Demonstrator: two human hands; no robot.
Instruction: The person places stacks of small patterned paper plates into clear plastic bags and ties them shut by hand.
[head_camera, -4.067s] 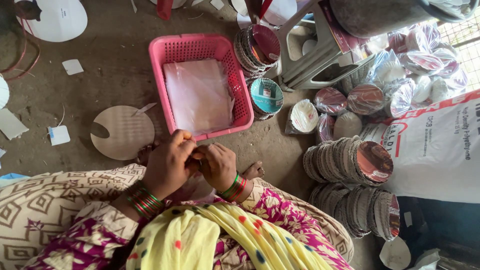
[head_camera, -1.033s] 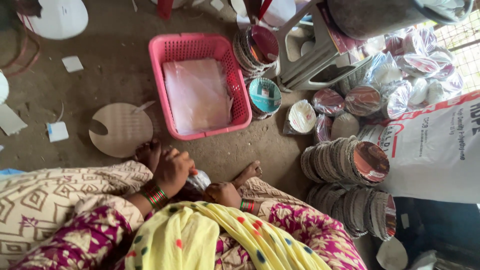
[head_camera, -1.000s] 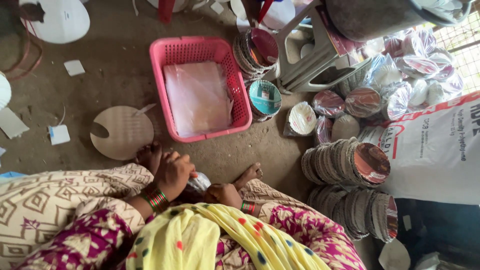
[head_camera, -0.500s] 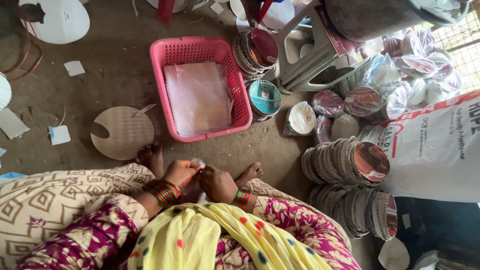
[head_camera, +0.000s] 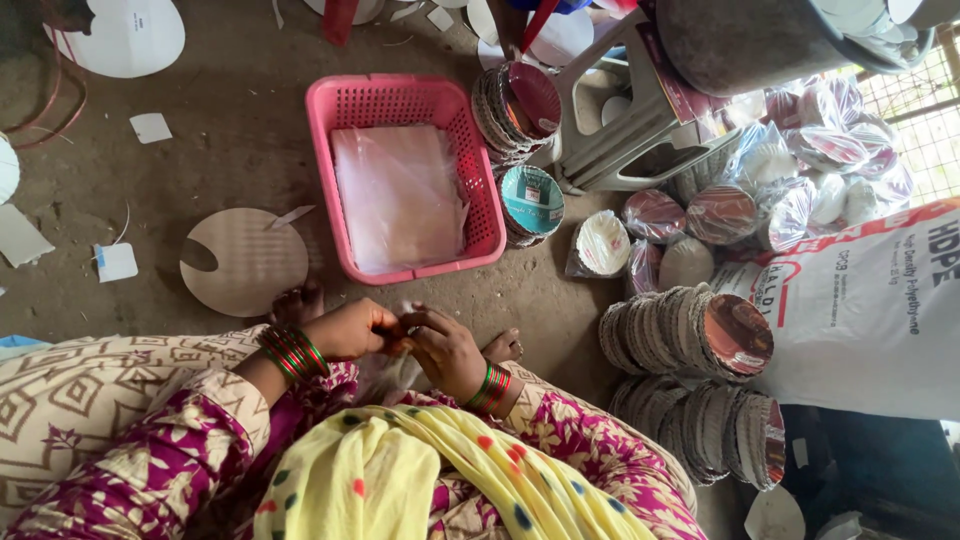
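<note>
Left hand (head_camera: 350, 330) and right hand (head_camera: 445, 345) meet fingertip to fingertip over the lap, pinching a thin clear plastic bag (head_camera: 400, 372), likely to work its mouth open. Pink basket (head_camera: 480, 175) of flat plastic bags (head_camera: 400, 195) sits just ahead within reach; stacked paper plates (head_camera: 690, 335) wait at right.

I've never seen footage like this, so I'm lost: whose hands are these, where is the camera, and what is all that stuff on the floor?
The camera sits on a person's head and looks down at their own lap. The left hand and right hand meet over something small and pale; what it is cannot be made out. On the floor ahead lies a pink basket holding clear plastic sheets, a round cardboard cutout to its left, and stacks of paper plates to the right.
</note>
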